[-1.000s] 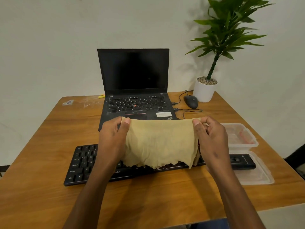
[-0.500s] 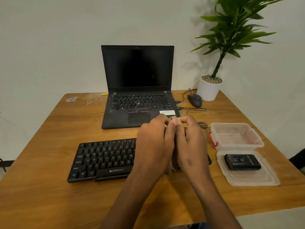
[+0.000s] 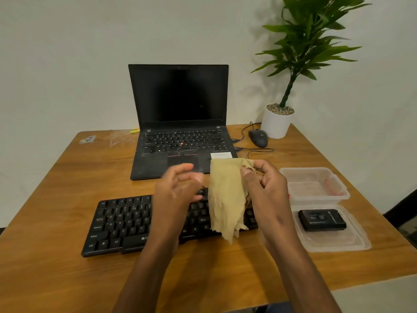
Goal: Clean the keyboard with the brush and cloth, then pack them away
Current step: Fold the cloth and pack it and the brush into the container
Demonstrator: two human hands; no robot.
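Pinching cloth (image 3: 226, 197) top w/ right hand (image 3: 266, 188) | left hand (image 3: 178, 188) open, empty, over keyboard (image 3: 126, 222)

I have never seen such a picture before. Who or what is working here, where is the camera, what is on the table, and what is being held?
No machine works here: a person uses two bare hands. The single camera sits on the person's head and looks forward and down, so the arms enter from the bottom edge.

On the wooden table lie a black keyboard, an open laptop with a dark screen, a mouse, a potted plant, a clear plastic container, and its lid carrying a small black object; I cannot tell what that is.

The right hand pinches a tan cloth, which hangs over the keyboard. The left hand is open beside it, holding nothing.
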